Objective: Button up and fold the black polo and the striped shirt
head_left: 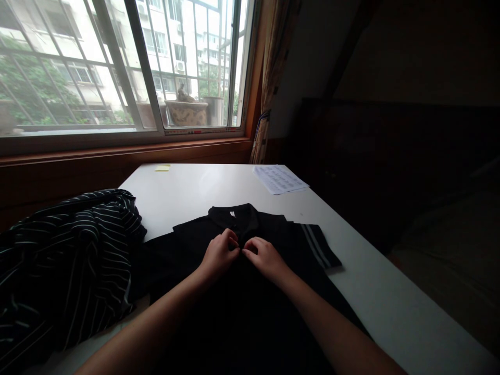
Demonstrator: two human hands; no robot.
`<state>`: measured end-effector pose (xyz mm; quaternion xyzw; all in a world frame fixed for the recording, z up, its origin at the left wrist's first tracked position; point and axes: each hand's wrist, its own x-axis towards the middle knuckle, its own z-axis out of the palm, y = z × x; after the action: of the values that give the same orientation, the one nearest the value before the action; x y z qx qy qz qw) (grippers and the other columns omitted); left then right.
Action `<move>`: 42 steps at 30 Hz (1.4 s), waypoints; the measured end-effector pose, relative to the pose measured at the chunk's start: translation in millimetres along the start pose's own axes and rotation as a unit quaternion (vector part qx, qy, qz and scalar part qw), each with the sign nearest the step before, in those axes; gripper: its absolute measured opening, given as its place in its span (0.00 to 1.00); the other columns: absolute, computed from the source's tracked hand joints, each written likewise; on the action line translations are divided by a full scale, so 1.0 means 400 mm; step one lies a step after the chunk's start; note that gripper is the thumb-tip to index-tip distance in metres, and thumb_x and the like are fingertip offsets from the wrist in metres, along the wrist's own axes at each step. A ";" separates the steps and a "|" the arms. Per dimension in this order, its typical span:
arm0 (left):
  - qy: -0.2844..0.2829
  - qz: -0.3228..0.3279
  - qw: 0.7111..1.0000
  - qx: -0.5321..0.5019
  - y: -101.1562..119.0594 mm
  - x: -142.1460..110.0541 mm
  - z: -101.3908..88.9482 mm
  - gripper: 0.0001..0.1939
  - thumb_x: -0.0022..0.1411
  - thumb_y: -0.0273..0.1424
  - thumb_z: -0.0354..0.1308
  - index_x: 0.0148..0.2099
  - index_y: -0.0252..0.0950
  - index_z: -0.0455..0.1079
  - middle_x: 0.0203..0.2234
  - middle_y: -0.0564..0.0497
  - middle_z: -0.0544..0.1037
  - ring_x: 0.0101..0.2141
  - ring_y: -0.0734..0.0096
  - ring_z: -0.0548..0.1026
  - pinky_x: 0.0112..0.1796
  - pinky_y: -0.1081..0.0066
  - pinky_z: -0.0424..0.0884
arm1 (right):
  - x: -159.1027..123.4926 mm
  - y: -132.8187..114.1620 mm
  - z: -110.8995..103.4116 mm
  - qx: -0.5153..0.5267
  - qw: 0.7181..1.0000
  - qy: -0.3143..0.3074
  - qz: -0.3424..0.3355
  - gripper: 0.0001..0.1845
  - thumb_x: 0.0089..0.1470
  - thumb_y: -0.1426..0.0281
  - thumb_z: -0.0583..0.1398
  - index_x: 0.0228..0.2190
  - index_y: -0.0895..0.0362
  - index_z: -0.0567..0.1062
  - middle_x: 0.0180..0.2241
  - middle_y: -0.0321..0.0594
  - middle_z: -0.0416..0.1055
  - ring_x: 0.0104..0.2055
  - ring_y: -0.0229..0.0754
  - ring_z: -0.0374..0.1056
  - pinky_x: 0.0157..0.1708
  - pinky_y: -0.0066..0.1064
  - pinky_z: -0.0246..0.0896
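On my feed the black shirt (pixel 242 302) lies spread on the white desk (pixel 191 185), collar (pixel 250 216) towards the window, beside a heap of striped cloth (pixel 78 245). My left hand (pixel 222 252) and right hand (pixel 262 255) each have thumb and finger drawn together, pinching the front just below the collar; I can't tell whether a button is between them. I'd judge it light, soft and limp, not fragile, best taken by the firmer front edges near the collar.
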<state>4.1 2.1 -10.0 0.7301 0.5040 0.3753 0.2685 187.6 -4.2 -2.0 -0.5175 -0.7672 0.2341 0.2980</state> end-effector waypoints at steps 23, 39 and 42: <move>-0.025 -0.036 0.999 -0.009 0.027 0.004 -0.023 0.12 0.53 0.26 0.61 0.40 0.40 0.65 0.32 0.54 0.79 0.34 0.68 0.77 0.33 0.73 0.67 | 0.005 0.002 0.005 0.013 0.999 0.019 0.024 0.04 0.53 0.74 0.61 0.27 0.55 0.74 0.31 0.37 0.73 0.36 0.42 0.68 0.38 0.31 0.60; -0.021 -0.026 0.999 0.018 0.006 0.001 -0.017 0.11 0.55 0.27 0.61 0.39 0.40 0.64 0.32 0.54 0.78 0.34 0.69 0.77 0.34 0.73 0.67 | 0.005 0.004 0.002 0.049 0.998 0.013 0.028 0.04 0.53 0.73 0.60 0.28 0.55 0.75 0.31 0.37 0.74 0.36 0.42 0.69 0.38 0.31 0.61; -0.017 -0.022 0.999 0.034 -0.005 0.003 -0.020 0.11 0.56 0.29 0.61 0.41 0.40 0.65 0.32 0.54 0.78 0.33 0.68 0.76 0.33 0.73 0.67 | 0.008 0.017 -0.007 0.059 0.997 0.037 0.034 0.04 0.54 0.71 0.59 0.28 0.55 0.75 0.31 0.37 0.73 0.36 0.42 0.69 0.38 0.31 0.61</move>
<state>-3.3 3.9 -6.7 0.7339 0.5277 0.3397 0.2600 193.3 1.5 -3.8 -0.5329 -0.7227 0.2690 0.3483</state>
